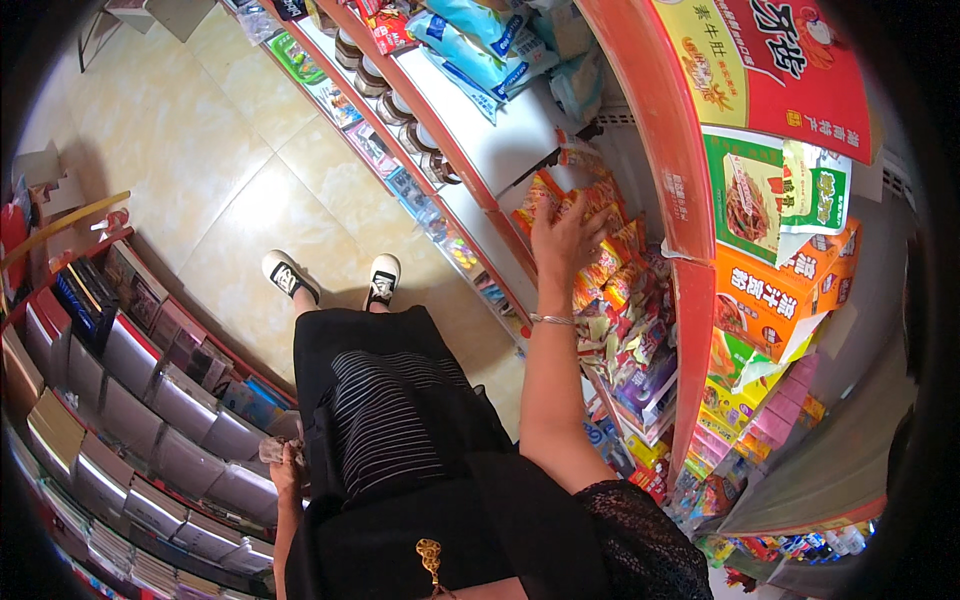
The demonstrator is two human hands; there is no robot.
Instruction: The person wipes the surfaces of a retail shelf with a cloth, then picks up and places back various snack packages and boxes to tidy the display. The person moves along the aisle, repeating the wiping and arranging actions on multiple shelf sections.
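Note:
My right hand [566, 232] reaches into a shelf bay on the right, fingers spread over a heap of small orange snack packets [607, 259]. Its fingertips touch or hover just above them; which of the two is hard to tell. A silver bracelet circles that wrist. Below the orange packets lies a pile of small wrapped sweets [619, 330], with a purple bag [649, 386] beside it. Down at my left side, my left hand [282, 472] grips a crumpled brownish cloth [271, 450], close to a rack of books [180, 457].
Light blue snack bags [480, 45] lie on the white shelf ahead, above lidded jars [394, 109]. A red shelf edge [686, 225] overhangs my right arm. Printed cartons [780, 292] stand on the shelf above it. Tiled floor [225, 150] stretches between the shelf and the book rack.

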